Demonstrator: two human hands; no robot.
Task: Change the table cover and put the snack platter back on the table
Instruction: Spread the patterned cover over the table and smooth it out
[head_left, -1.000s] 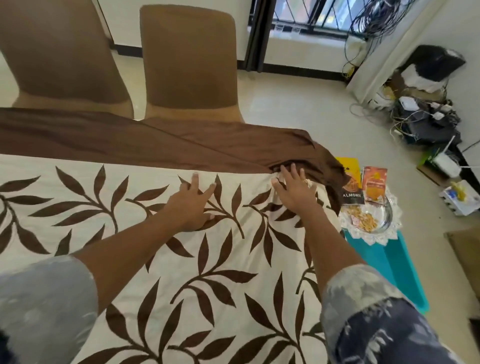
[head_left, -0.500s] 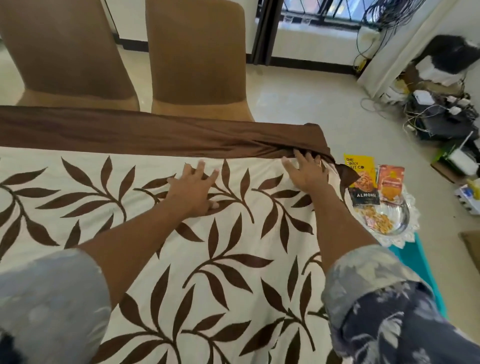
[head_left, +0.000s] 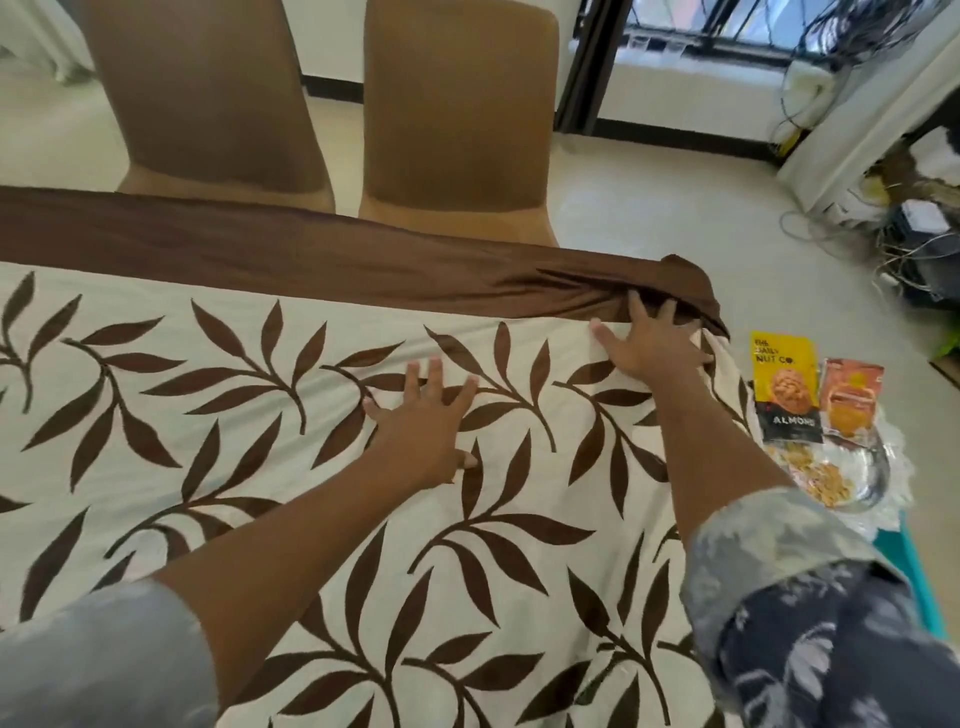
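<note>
Table cover (head_left: 249, 431) under left hand (head_left: 422, 421), right hand (head_left: 652, 347), both splayed flat, snack platter (head_left: 897, 486) rightward

Bright daylight here, and we read the source as the window (head_left: 727, 31) at 1 o'clock. The floor (head_left: 649, 197) under it is washed out, near clipping at 2 o'clock. The table cover (head_left: 260, 395) is evenly lit, its cream parts running hot. Shadows are soft: we see a faint one under the left hand (head_left: 423, 421) and a darker patch beside the right hand (head_left: 649, 343), on its 8 o'clock side. The glass bowl (head_left: 878, 467) at 3 o'clock shows small glints. Wide-angle bend: the chairs (head_left: 457, 104) at 12 o'clock splay outward. The sleeves (head_left: 104, 660) at 5 and 7 o'clock are soft and smeared. We find fine detail mushy at 2 o'clock.
</note>
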